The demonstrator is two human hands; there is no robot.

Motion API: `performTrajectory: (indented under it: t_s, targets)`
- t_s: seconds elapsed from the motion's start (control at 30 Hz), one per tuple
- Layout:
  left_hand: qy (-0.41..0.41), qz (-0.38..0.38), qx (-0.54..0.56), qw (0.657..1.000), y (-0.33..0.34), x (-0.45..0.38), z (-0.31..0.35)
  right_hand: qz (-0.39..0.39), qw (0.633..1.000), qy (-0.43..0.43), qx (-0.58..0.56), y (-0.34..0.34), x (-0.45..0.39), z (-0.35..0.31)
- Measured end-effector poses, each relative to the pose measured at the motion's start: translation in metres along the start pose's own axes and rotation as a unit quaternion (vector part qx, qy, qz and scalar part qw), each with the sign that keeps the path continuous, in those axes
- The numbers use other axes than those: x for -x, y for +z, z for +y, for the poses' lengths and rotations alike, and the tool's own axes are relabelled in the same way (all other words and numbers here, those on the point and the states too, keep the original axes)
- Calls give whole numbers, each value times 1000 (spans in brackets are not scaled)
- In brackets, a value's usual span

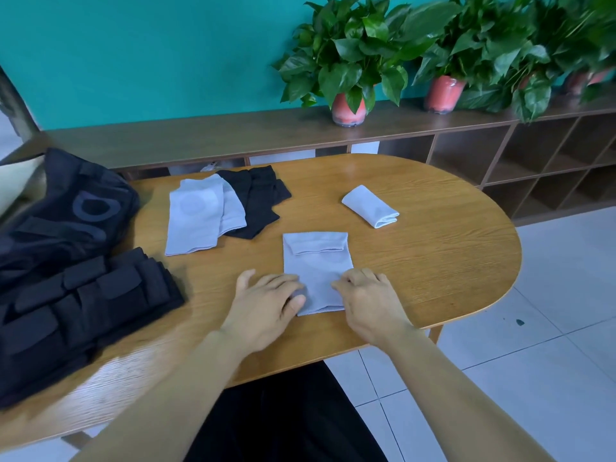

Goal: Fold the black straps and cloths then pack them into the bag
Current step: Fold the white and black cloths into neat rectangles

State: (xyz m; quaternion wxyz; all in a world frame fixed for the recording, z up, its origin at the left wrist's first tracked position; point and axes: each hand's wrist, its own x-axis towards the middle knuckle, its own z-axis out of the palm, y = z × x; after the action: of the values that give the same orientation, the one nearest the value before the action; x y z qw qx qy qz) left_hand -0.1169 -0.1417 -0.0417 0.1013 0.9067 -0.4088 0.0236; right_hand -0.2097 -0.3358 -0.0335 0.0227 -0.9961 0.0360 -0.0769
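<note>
Folding step, one pale grey cloth (316,271) flat on the wooden surface (433,261) before me, its far edge already turned down. My left hand (266,301) presses its near left edge with relaxed fingers; my right hand (366,298) pinches the near right edge. Next, I judge, the near end lifts over evenly. Soft knit fabric, rectangular. The black straps (83,311), stiff webbing, lie stacked beside the black bag (66,211).

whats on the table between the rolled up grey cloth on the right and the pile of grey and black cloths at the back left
Nothing: in the head view only bare wooden table lies between the rolled grey cloth and the pile of cloths.
</note>
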Motion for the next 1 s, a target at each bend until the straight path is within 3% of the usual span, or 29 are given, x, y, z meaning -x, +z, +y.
performTrajectory:
  t_s: [0.17, 0.33, 0.5, 0.6, 0.73, 0.9, 1.0]
  targets:
    - [42, -33, 1, 999, -8, 2, -18, 15, 999, 39, 0, 9, 19, -16]
    - [96, 1, 21, 995, -16, 6, -16, 81, 995, 19, -51, 0, 27, -16]
    - [125, 17, 19, 992, -12, 0, -16, 42, 996, -33, -76, -2, 26, -16]
    - [120, 45, 6, 992, -12, -3, -9, 45, 993, -9, -104, -1, 29, -11]
    - [23, 46, 123, 991, -14, -4, -7, 95, 987, 21, -130, 6, 24, -7]
    - [-92, 34, 367, 925, -15, -2, -3, 125, 941, 142, -282, 4, 12, -6]
    - [-119, 25, 402, 908, -14, -7, -3, 103, 922, 202, -313, 2, -5, -5]
